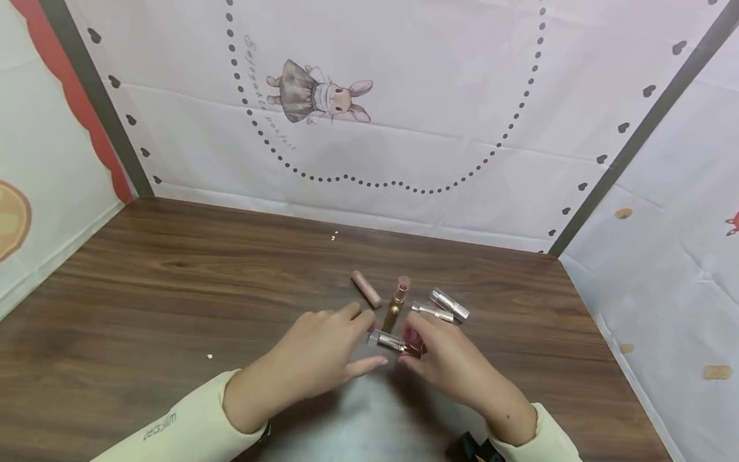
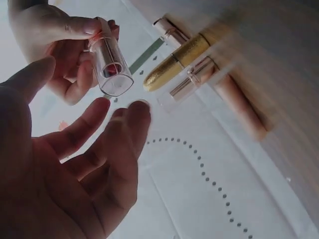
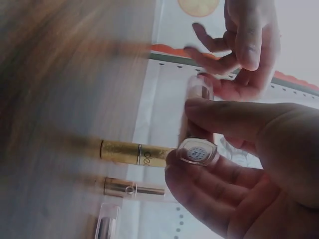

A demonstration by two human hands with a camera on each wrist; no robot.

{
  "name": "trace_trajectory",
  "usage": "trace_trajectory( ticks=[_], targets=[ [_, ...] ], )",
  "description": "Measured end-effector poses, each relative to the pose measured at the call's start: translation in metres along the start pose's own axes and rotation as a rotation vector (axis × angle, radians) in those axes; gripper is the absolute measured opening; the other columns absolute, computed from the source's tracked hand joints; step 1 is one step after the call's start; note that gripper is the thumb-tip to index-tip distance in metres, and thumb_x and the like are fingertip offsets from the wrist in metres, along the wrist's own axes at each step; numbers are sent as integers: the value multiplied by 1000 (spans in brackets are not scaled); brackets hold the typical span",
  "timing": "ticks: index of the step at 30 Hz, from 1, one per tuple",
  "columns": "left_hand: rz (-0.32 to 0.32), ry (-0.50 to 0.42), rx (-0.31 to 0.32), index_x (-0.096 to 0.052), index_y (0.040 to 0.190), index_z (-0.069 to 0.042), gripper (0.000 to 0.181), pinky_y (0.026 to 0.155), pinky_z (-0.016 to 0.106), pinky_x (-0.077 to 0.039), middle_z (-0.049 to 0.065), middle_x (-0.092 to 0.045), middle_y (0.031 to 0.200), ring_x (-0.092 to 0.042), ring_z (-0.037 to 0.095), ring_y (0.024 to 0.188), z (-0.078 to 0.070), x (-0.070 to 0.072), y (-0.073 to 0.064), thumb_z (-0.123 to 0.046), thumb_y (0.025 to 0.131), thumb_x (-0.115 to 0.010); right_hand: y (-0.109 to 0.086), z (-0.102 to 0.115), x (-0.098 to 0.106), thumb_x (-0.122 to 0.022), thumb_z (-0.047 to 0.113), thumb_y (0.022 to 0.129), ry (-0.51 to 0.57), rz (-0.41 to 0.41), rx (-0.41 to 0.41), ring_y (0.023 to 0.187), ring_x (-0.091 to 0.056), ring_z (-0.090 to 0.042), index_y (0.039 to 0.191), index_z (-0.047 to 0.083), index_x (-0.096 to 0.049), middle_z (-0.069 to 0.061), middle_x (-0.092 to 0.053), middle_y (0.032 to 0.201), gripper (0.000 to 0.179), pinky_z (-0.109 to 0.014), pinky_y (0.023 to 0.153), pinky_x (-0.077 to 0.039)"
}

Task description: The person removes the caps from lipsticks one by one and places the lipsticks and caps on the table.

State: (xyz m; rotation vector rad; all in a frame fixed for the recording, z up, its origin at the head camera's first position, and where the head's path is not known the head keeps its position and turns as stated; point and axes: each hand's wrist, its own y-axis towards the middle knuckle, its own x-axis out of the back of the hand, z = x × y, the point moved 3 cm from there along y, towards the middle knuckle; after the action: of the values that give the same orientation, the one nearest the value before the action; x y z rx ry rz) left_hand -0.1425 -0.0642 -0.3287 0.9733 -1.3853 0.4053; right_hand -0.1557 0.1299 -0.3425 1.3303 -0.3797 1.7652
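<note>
My right hand pinches a lipstick with a clear cap between thumb and fingers, its clear end pointing left. In the right wrist view the lipstick's base shows a round label. My left hand is beside the clear end with its fingers loosely bent; in the left wrist view its fingertips are close to the cap with nothing between them. Just beyond the hands are a gold tube and a rose-gold lipstick with a clear cap.
A pink tube lies on the wooden table behind the left hand. Two silver clear-capped lipsticks, one farther right and one nearer, lie by the right hand. Small white bits dot the table. Printed cloth walls enclose it.
</note>
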Motion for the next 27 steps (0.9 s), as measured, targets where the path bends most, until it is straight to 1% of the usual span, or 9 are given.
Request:
trace_trajectory(
  ticks=[3,5,8,11,15,18,22,25,27],
  targets=[
    [18,-30,-13,-65,109,-18,47,53,27,-46,-6,-58,89,-56,7,65,-4,-2,2,-58,85,-71,-3,4,3,-86,11,76,-20,-26,30,71,-55,-7,90,16,-56,6,-57,84,34,-18,62,-47],
    [35,-48,-19,-65,111,-19,46,56,28,-47,-6,-59,88,-56,7,68,-6,-3,3,-57,85,-71,-5,7,4,-86,11,76,-32,-50,59,74,-56,-5,90,16,-56,6,-56,86,34,-18,64,-49],
    [45,-43,-22,-66,107,-19,43,58,30,-48,-9,-60,83,-58,7,69,-8,-5,3,-55,85,-72,-7,10,5,-86,10,77,-27,-70,94,76,-57,-3,89,15,-56,7,-56,89,33,-17,66,-50],
    [18,-27,-30,-67,101,-20,38,56,31,-47,-11,-62,80,-60,7,68,-9,-6,3,-53,84,-73,-9,12,4,-85,10,77,-14,-80,107,76,-58,-2,89,15,-55,7,-55,90,33,-16,66,-50],
    [-33,18,-52,-67,95,-21,33,49,28,-42,-12,-62,78,-59,7,62,-9,-6,0,-51,83,-75,-11,16,1,-85,10,78,-9,-79,94,76,-58,-3,90,14,-55,7,-55,90,33,-15,66,-49],
    [-62,20,-55,-65,90,-22,30,46,25,-36,-13,-60,74,-53,5,56,-8,-7,-2,-49,84,-75,-13,16,-2,-85,12,79,6,-83,71,75,-58,-3,92,14,-54,6,-56,89,33,-15,65,-48],
    [-79,-22,-16,-63,86,-24,26,44,22,-29,-15,-58,68,-41,2,51,-6,-7,-1,-48,84,-75,-12,14,-1,-84,15,81,39,-104,40,74,-62,-4,94,13,-53,6,-62,86,34,-17,64,-50],
    [-80,-27,6,-64,86,-24,27,44,21,-27,-16,-56,65,-37,2,50,-4,-6,3,-49,84,-74,-10,10,0,-82,19,83,16,-125,32,73,-65,-3,101,13,-56,7,-66,83,33,-17,63,-51],
    [-86,-15,6,-64,86,-24,27,44,22,-27,-15,-55,64,-36,2,49,-2,-5,6,-49,85,-74,-8,8,1,-82,20,83,-11,-134,28,71,-65,-3,107,14,-60,8,-68,83,33,-17,63,-50]
  ],
)
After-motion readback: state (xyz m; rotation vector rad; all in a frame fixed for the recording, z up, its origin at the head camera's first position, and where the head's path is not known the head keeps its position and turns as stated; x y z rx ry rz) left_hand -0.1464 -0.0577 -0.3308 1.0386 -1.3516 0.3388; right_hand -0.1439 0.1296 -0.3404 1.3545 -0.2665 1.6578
